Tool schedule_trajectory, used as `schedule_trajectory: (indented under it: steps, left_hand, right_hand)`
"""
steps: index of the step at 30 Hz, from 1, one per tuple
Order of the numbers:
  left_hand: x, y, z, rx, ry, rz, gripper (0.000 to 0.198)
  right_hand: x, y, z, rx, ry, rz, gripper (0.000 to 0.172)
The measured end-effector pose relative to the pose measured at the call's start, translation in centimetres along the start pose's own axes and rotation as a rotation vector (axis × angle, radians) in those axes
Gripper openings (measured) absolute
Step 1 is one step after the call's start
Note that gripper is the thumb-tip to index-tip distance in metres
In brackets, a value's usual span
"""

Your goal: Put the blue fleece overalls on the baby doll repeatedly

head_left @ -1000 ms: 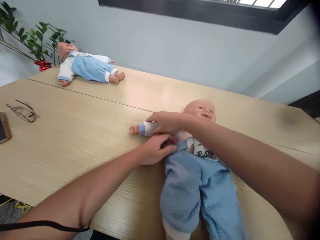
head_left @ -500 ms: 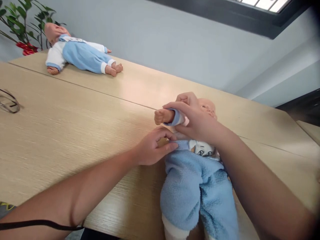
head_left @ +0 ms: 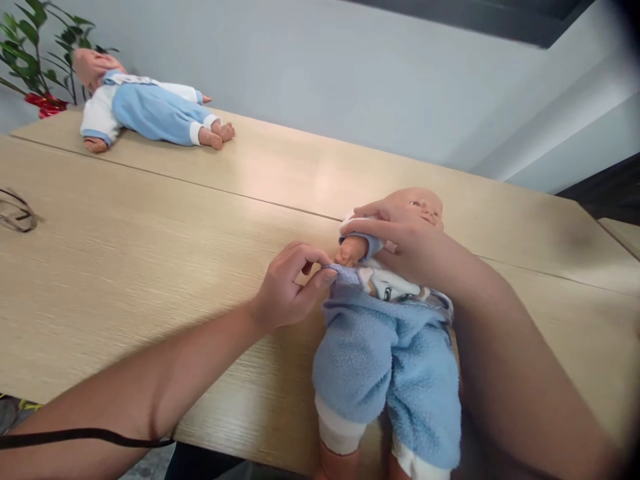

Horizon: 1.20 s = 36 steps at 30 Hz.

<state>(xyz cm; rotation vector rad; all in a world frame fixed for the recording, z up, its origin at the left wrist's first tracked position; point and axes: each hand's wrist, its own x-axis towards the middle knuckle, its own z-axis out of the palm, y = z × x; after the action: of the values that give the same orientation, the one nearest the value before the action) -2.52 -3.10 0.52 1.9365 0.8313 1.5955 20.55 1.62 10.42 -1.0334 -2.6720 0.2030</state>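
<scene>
A baby doll (head_left: 423, 207) lies on its back on the wooden table in front of me, its head away from me. It wears fuzzy blue trousers (head_left: 357, 353) with white cuffs and a top with a printed animal face. With thumb and fingertips, my left hand (head_left: 295, 283) pinches the blue cloth edge (head_left: 345, 275) at the doll's side. My right hand (head_left: 405, 240) is curled over the sleeve of the doll's arm, and the doll's small hand (head_left: 347, 253) pokes out close to the pinched cloth. My right palm and wrist hide part of the chest.
A second doll (head_left: 155, 113) in blue and white lies at the far left of the table (head_left: 150, 267). Eyeglasses (head_left: 17, 212) rest at the left edge. Behind are a potted plant (head_left: 35, 50) and a grey wall (head_left: 280, 73).
The doll's arm has come down towards its body with my right hand over it. My left hand has moved slightly left and now pinches the cloth edge, drawing it outward.
</scene>
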Motion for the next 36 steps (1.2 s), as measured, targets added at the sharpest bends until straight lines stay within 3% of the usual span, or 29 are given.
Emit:
schedule_trajectory:
  steps: [4,9,11,15,18,22,25,29,33,36]
  left_hand:
    - [-0.4,-0.3,0.4,-0.223,-0.046,-0.207,0.019]
    - [0.3,-0.2,0.4,-0.505,-0.115,-0.350,0.022]
    - [0.8,-0.3,0.4,-0.604,-0.153,-0.421,0.026]
    - [1.1,-0.8,0.4,-0.548,-0.130,-0.536,0.034]
    - [1.0,-1.0,0.6,-0.550,-0.120,-0.595,0.041]
    - [1.0,-1.1,0.6,-0.551,-0.094,-0.597,0.039]
    - [1.2,-1.3,0.3,-0.479,-0.079,-0.578,0.037]
    - [1.5,-2.2,-0.1,-0.544,-0.158,-0.599,0.040]
    - [1.9,-3.3,0.1,-0.768,-0.257,-0.770,0.037]
    - [2.3,-3.5,0.4,-0.892,-0.260,-0.880,0.035]
  right_hand:
    - [-0.3,-0.2,0.4,-0.005,-0.040,-0.016,0.050]
    - [-0.1,-1.0,1.0,-0.014,-0.055,-0.054,0.038]
    - [0.0,-1.2,1.0,0.037,-0.089,-0.051,0.041]
    - [0.1,-1.4,0.4,0.227,-0.169,0.011,0.046]
    - [0.3,-2.1,0.0,0.343,-0.145,0.103,0.032]
    - [0.4,-3.5,0.1,0.234,-0.025,0.360,0.030]
    - [0.4,-4.3,0.1,0.233,-0.104,0.466,0.036]
    - [0.7,-4.6,-0.1,0.275,-0.171,0.527,0.041]
    - [1.1,-3.8,0.1,0.377,-0.256,0.566,0.051]
    - [2.0,-2.8,0.3,0.409,-0.322,0.623,0.057]
